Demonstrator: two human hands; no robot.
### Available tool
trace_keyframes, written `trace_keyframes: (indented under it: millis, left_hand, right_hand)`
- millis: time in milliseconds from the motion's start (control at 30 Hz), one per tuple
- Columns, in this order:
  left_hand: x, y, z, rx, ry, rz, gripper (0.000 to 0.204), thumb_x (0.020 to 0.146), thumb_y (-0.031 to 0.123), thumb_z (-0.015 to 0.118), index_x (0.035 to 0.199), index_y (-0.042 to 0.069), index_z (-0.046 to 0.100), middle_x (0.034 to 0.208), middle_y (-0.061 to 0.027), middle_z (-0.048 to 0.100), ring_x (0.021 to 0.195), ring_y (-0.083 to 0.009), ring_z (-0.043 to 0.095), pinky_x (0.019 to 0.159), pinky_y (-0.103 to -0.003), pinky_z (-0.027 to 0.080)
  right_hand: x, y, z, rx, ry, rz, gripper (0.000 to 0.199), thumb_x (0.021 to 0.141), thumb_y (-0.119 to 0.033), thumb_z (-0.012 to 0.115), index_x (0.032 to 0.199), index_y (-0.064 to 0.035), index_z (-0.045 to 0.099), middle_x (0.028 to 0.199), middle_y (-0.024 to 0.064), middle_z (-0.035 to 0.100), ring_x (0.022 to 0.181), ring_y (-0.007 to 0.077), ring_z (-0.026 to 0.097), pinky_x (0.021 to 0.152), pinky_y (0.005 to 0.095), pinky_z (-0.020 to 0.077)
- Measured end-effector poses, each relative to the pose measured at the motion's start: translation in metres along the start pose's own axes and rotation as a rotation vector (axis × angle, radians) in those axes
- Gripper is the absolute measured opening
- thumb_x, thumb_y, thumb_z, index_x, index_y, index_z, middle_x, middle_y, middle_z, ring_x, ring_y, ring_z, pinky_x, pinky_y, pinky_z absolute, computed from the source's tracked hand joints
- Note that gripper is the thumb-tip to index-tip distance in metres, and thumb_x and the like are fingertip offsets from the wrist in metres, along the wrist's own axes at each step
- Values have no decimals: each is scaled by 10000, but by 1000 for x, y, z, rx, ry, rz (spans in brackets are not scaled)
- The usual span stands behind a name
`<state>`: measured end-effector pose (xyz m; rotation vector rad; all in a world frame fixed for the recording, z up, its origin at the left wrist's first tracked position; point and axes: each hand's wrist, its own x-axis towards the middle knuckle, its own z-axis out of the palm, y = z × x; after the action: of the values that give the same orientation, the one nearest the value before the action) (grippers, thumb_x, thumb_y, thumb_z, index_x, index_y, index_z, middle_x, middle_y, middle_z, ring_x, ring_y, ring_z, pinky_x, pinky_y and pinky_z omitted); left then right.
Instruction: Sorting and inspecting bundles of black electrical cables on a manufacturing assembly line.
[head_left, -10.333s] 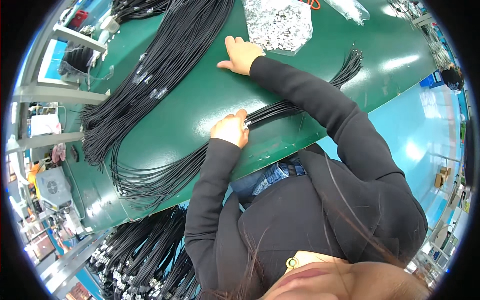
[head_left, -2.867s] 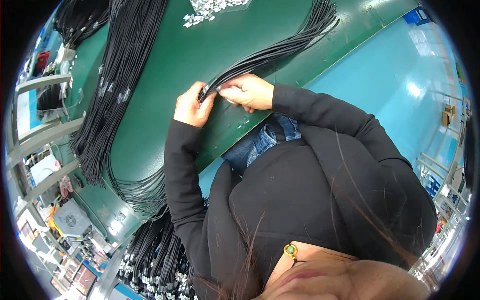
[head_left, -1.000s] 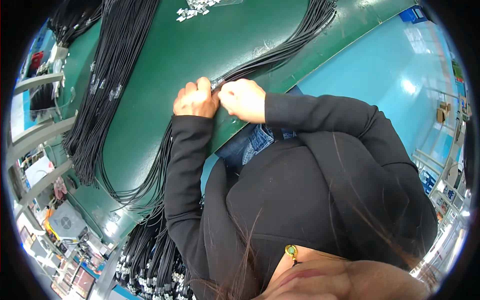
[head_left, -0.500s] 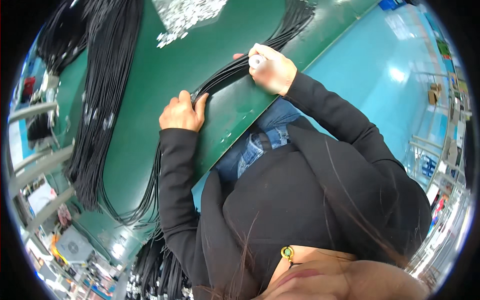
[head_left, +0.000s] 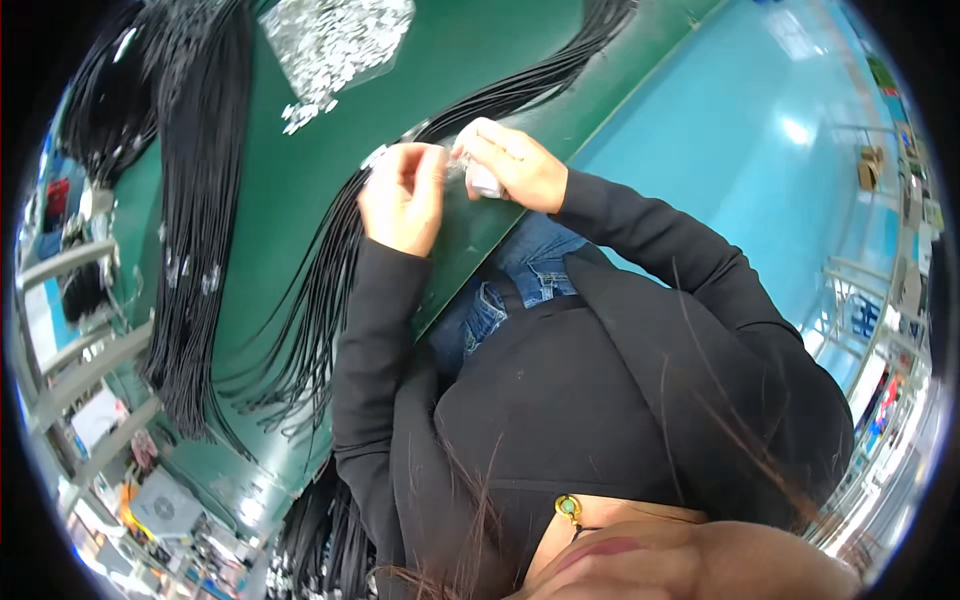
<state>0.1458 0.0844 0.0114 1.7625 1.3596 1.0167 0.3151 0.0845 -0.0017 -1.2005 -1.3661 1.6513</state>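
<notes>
Both hands are raised just above the near edge of the green table (head_left: pixel 300 190). The left hand (head_left: pixel 402 197) is held with its fingers curled and its fingertips pinched together near the right hand; what is pinched is too small to be told. The right hand (head_left: pixel 505 165) is closed around a small white object (head_left: pixel 484 181), of which only the lower end is seen below the fingers. The two hands are almost touching.

A bundle of black cords (head_left: pixel 330 290) is laid on the table directly beneath the hands. Its long axis runs diagonally across the table, from the far right corner down towards the near left edge, where the cord ends fan out and hang over the rim. A second, thicker bundle of black cords (head_left: pixel 195 200) is laid further in on the table, to the left of the first, its long axis running roughly parallel. A heap of small silvery parts (head_left: pixel 340 40) is seen at the far side of the table, well apart from the hands.
</notes>
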Motion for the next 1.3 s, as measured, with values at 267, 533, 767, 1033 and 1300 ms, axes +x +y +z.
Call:
trace_keyframes:
  millis: [267, 533, 767, 1033, 1300]
  left_hand:
    - [-48, -15, 5, -611, 56, -433, 112, 861, 90, 603, 886, -3, 545, 740, -10, 564, 616, -67, 529, 550, -205, 440]
    - [-63, -7, 3, -269, 295, -231, 81, 854, 56, 589, 829, 4, 533, 710, -27, 556, 604, -77, 530, 552, -206, 435]
    - [-72, -15, 4, -166, 349, -224, 77, 848, 53, 593, 830, 1, 539, 711, -37, 558, 603, -82, 527, 559, -217, 438]
    - [-64, -31, -49, 390, 308, 96, 319, 811, 221, 649, 1026, 11, 543, 924, -100, 567, 816, -192, 566, 678, -293, 467]
    - [-56, -75, -75, 1080, 15, 117, 488, 754, 311, 666, 1105, 12, 507, 954, -136, 566, 881, -300, 556, 669, -368, 474]
  right_hand:
    - [8, 11, 36, -217, -9, -349, 246, 926, -236, 454, 1073, -38, 466, 723, 19, 560, 657, 126, 558, 625, 267, 451]
    - [8, 14, 30, -174, -385, -107, 178, 867, -218, 541, 896, -43, 541, 718, 29, 582, 665, 109, 580, 570, 238, 452]
    - [4, -1, 32, 8, -495, 167, 138, 859, -202, 519, 834, -72, 559, 724, 34, 592, 632, 93, 586, 503, 217, 462]
    - [1, 15, 39, 167, -436, 300, 222, 894, -254, 444, 859, -79, 576, 761, 39, 596, 625, 101, 595, 487, 207, 474]
    - [12, 16, 60, 248, -366, 303, 210, 899, -247, 479, 886, -65, 581, 820, 39, 593, 642, 99, 598, 471, 202, 479]
